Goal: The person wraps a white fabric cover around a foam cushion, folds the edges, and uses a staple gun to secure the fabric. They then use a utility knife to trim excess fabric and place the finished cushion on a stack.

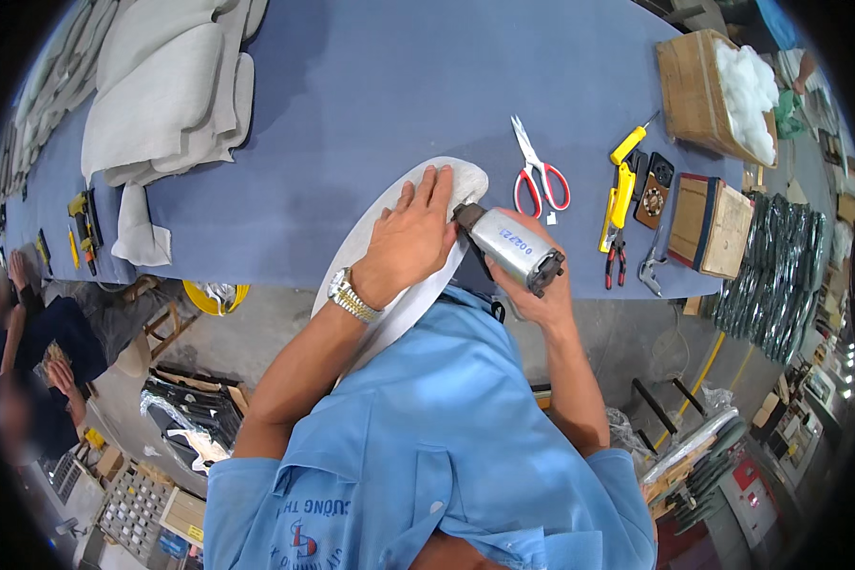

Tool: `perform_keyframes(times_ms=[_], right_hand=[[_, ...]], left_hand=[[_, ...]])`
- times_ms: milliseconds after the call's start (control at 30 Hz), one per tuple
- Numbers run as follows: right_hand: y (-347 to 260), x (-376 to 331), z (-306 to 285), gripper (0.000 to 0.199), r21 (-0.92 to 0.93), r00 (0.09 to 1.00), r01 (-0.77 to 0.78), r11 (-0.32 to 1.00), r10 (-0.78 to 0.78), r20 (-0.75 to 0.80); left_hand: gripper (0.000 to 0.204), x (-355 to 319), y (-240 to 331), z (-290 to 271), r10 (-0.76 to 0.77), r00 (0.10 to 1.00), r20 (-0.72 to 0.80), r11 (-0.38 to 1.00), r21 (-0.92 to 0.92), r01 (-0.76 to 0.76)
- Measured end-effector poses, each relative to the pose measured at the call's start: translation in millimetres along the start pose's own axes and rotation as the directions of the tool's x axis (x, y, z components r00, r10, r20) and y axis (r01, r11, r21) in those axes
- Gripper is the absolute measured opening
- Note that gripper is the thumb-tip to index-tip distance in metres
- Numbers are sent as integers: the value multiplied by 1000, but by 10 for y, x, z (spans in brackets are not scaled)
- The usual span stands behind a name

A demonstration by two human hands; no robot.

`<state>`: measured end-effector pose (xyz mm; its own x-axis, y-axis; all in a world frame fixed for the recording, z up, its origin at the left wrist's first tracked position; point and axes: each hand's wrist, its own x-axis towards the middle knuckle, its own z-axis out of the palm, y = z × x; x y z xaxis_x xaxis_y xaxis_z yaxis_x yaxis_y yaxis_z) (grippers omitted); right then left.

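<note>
My left hand (413, 233) lies flat, fingers stretched out, on a long light-grey fabric-covered panel (389, 214) that rests across the table's near edge and leans toward my body. A metal watch is on that wrist. My right hand (534, 294) is wrapped round a silver pneumatic staple gun (513, 245). The gun's dark nose meets the panel's right edge, close to my left fingers; whether it presses on the fabric I cannot tell. Beyond the gun lie scissors (540, 175) with red and white handles.
Grey fabric pieces (161, 104) are stacked at the far left of the blue table (380, 76). To the right are a yellow cutter (619, 199), pliers (616, 264), a phone (654, 190), a wooden box (711, 226) and a carton of white stuffing (698, 95). Other people (43, 351) are at the left.
</note>
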<state>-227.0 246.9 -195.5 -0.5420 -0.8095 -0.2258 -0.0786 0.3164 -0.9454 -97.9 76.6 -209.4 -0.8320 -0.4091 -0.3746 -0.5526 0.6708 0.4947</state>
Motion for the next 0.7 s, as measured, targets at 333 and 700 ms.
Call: perform_keyframes(times_ms=[333,700], right_hand=[[-107,217,16,61,-123,997,56,991,-49,64],[-130,293,-8,60,-227,994,50,973,-26,106]], left_hand=[[85,90,23,-60,-17,1000,-7,996,-83,16],[84,113,48,-6,-55,997,-47,997,-64,52]])
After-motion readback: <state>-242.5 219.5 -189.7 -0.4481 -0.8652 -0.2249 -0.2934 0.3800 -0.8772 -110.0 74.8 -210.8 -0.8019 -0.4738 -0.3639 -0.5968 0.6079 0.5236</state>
